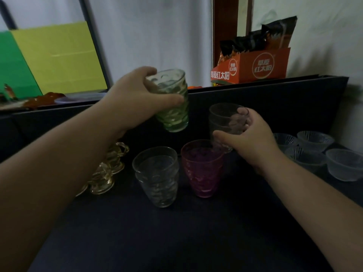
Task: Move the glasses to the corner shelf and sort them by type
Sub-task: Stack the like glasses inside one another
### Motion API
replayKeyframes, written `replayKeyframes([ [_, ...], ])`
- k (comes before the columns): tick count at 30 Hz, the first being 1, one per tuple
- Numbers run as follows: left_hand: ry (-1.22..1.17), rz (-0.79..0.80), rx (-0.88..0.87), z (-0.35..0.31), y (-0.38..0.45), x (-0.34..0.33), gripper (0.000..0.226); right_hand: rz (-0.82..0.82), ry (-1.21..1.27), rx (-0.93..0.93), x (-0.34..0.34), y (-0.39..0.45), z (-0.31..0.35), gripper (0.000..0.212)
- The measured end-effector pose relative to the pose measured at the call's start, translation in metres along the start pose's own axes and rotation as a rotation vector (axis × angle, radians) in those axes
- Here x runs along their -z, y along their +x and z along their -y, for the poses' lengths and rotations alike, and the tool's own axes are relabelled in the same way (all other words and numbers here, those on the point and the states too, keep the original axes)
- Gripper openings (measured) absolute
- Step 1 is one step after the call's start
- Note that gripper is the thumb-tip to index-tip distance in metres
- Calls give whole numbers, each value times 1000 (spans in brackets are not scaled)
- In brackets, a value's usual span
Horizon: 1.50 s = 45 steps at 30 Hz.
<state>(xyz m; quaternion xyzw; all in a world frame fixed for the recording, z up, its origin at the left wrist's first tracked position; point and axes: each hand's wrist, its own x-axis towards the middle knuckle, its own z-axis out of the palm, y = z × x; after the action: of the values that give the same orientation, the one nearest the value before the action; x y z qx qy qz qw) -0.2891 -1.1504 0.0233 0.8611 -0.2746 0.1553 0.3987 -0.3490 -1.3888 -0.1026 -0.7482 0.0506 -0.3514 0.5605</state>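
Observation:
My left hand grips a green embossed glass and holds it tilted in the air above the dark shelf. My right hand is closed around a clear smooth glass at the back of the shelf; whether the glass touches the surface is hard to tell. In front stand a clear embossed glass and, to its right, a purple embossed glass. Several amber glass cups cluster at the left, partly hidden by my left forearm. Several small clear ribbed bowls sit at the right.
A dark raised back wall runs behind the shelf. An orange carton with snack bags stands on the ledge above it. Green and yellow boards lean at the back left. A white wall closes the right side.

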Motion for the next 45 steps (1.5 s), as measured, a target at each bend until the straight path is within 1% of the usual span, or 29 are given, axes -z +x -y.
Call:
replayKeyframes([
  [3, -57, 55, -25, -27, -13, 1, 92, -7, 51, 54, 5, -4, 9, 60],
  [4, -56, 87, -32, -34, -19, -1, 88, -10, 65, 63, 7, -5, 12, 59],
  [7, -26, 211, -57, -46, -33, -9, 63, -20, 130, 72, 15, -8, 16, 57],
  [8, 9, 244, -64, -48, -37, -13, 61, -27, 139, 72, 17, -9, 17, 56],
  [9, 55, 269, -73, -50, -40, -18, 65, -33, 145, 73, 21, -9, 18, 55],
  [12, 169, 341, -79, -48, -44, -31, 92, -78, 123, 94, 29, -12, 26, 48],
  [13, 182, 360, -72, -46, -43, -34, 96, -100, 118, 104, 32, -13, 29, 48],
  [16, 186, 408, -26, -39, -37, -44, 95, -116, 107, 110, 40, -18, 37, 51],
  [20, 212, 449, 23, -30, -25, -55, 92, -97, 104, 111, 51, -35, 48, 51],
  [24, 224, 452, 43, -26, -9, -65, 96, -39, 115, 123, 59, -57, 57, 50],
  [28, 213, 478, 75, -19, 1, -69, 88, 29, 152, 139, 61, -72, 70, 54],
  [31, 180, 473, 94, -14, 1, -56, 102, 96, 169, 148, 57, -75, 81, 63],
  [33, 177, 442, 94, -11, -6, -37, 105, 129, 182, 158, 51, -75, 89, 65],
  [36, 170, 317, 87, -1, -32, -1, 96, 175, 206, 176, 33, -71, 100, 62],
  [37, 120, 271, 104, 4, -45, 9, 93, 189, 223, 178, 25, -70, 104, 62],
  [39, -58, 200, 182, 18, -78, 17, 99, 211, 247, 170, 7, -67, 110, 63],
  [41, -193, 180, 262, 32, -109, 11, 108, 240, 255, 154, -15, -62, 113, 61],
  [42, -230, 195, 295, 42, -119, 4, 107, 253, 259, 139, -27, -60, 113, 62],
  [45, -287, 263, 399, 68, -137, -21, 83, 292, 250, 90, -61, -56, 107, 69],
])
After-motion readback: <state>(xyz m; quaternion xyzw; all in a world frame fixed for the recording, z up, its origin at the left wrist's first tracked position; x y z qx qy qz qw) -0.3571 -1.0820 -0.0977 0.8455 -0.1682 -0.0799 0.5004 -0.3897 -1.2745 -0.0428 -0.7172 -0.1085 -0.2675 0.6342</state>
